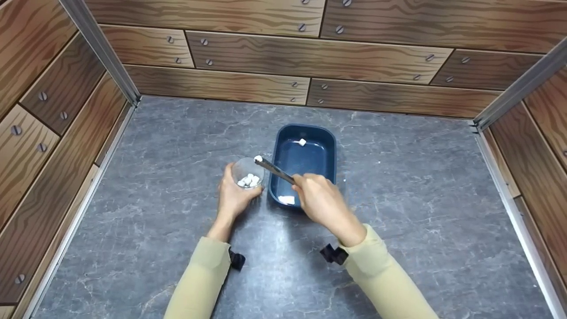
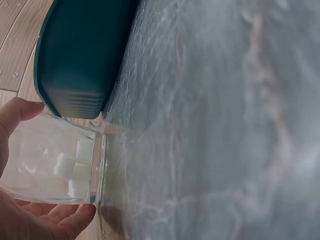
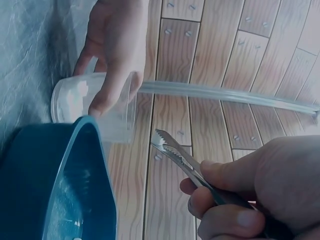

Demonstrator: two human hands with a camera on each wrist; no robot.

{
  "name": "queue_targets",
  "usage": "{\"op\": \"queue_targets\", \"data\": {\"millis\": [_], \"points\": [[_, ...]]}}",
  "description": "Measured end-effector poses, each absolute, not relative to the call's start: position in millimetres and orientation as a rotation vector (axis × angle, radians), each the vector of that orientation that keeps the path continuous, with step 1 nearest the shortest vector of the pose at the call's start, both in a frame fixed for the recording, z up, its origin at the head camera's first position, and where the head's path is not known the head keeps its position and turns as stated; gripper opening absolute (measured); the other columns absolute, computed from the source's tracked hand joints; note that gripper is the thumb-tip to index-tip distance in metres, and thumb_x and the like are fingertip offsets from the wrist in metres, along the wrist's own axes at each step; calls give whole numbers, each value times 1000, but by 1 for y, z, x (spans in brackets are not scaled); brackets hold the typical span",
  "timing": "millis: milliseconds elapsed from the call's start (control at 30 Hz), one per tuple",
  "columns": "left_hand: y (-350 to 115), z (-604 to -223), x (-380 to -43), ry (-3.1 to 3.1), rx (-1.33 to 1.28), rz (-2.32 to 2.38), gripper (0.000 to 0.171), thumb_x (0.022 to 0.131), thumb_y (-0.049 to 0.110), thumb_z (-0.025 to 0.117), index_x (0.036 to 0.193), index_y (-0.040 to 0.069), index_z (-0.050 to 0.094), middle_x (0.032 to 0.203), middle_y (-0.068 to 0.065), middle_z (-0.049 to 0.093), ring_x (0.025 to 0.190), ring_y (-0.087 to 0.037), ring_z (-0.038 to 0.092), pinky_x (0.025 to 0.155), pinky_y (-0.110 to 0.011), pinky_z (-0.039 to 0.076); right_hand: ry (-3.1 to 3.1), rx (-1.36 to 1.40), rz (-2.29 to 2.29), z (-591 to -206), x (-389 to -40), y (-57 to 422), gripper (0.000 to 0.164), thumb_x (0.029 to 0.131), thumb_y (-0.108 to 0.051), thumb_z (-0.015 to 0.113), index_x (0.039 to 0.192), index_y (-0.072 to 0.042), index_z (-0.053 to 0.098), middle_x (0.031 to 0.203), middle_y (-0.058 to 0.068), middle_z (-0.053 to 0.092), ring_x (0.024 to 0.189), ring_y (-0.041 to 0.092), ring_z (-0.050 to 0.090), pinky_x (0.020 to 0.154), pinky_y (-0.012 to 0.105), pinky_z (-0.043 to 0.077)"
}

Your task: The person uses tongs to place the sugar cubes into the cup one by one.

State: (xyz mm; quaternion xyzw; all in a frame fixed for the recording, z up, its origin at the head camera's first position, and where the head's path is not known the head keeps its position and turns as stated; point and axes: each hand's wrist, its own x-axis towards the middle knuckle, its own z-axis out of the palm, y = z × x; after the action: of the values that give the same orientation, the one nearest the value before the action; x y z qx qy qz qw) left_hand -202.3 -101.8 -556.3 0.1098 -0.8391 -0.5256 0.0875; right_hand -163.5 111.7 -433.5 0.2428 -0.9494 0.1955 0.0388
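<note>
My left hand (image 1: 232, 197) grips a clear cup (image 2: 37, 150), thumb on one side and fingers on the other. Several small white cubes (image 1: 249, 180) lie at the bottom of this cup, which stands on the tabletop. With my right hand (image 1: 321, 201) I hold metal tongs (image 3: 182, 162), their serrated tips pinching one white cube (image 1: 258, 158) above the cup's rim. Right of the cup is a deep blue rectangular tub (image 1: 305, 161). One white cube (image 1: 302, 142) lies at its far end, and a white patch (image 1: 287, 200) shows at its near end.
The grey marbled tabletop (image 1: 177, 146) spreads around the cup and tub. Wood-patterned panels (image 1: 266, 53) wall it in at the back and both sides, with metal rails (image 1: 106, 53) at the corners.
</note>
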Motion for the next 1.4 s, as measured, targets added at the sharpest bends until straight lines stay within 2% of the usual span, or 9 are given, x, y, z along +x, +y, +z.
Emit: {"op": "queue_targets", "data": {"millis": [333,533,700,833,1000,1233,1400], "points": [[-103,-557,-202,-2504,319,-1556,99,56,23,90,141,5,42,127,-21,58,112,-34,56,98,-45,44,-2878,814,559,-436,-160,107,10,95,-11,63,96,-2,67,73,3,57,58,18,54,49,30,49],[-103,-557,-203,-2486,307,-1568,100,56,21,90,141,3,42,127,-21,57,113,-35,55,98,-44,44,-2882,735,590,-434,-163,111,13,95,-11,63,100,0,69,74,6,59,59,19,55,49,29,49],[-103,-558,-203,-2490,309,-1562,100,56,22,90,142,3,41,129,-22,57,114,-36,55,99,-45,43,-2909,655,606,-435,-166,115,18,95,-12,63,105,2,69,78,9,62,61,19,56,50,33,50],[-103,-559,-202,-2494,308,-1555,100,56,22,90,142,3,41,130,-22,56,116,-37,54,100,-46,43,-2931,579,628,-439,-171,120,16,95,-13,63,101,1,68,78,9,62,62,21,57,52,36,51],[-103,-558,-202,-2498,306,-1554,101,57,23,90,142,2,41,131,-23,55,118,-38,53,101,-47,42,-2960,466,649,-447,-181,129,16,95,-13,63,94,2,66,76,11,60,65,27,59,55,43,52],[-103,-557,-202,-2501,319,-1570,101,57,23,90,142,4,40,132,-23,54,119,-37,52,102,-48,42,-3046,266,562,-464,-199,142,24,97,-18,59,99,5,65,88,21,66,80,40,66,64,52,54],[-102,-557,-201,-2503,319,-1560,101,57,23,90,142,4,40,131,-22,54,118,-37,52,101,-47,42,-3104,157,536,-473,-211,148,25,97,-19,58,92,4,64,88,25,66,79,43,66,62,55,52]]}}
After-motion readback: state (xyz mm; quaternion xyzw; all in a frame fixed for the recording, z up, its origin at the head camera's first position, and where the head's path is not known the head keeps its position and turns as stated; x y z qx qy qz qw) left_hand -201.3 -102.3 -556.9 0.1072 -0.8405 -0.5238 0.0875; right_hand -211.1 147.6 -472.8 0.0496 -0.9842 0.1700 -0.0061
